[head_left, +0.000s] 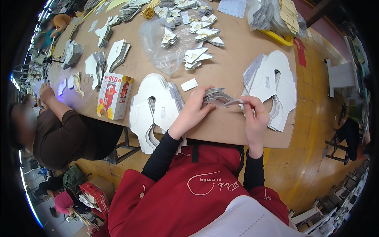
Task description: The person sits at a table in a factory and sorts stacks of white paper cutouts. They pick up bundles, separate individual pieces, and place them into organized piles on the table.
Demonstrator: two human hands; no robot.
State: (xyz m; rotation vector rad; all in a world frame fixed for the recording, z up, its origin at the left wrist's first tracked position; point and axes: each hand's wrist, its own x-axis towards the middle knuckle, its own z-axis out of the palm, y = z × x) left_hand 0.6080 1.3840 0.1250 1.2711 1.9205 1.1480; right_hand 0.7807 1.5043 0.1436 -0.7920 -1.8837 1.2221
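My left hand [192, 110] is closed around a small stack of thin grey and white cut pieces [216, 96], held just above the table near its front edge. With thumb and fingertips, my right hand [256, 116] pinches the end of a piece that sticks out from the right side of this stack. Beside my left wrist lies a pile of large white U-shaped shoe-upper pieces [162, 94]. Another such pile [282, 91] lies to the right, just beyond my right hand. A small white card [189, 84] rests behind my left hand.
The brown table [158, 59] bears a red and white box [114, 96], several stacks of cut pieces [197, 58], a clear plastic bag [154, 51] and a yellow tray [278, 37] with bagged pieces. A co-worker [67, 134] sits at the left.
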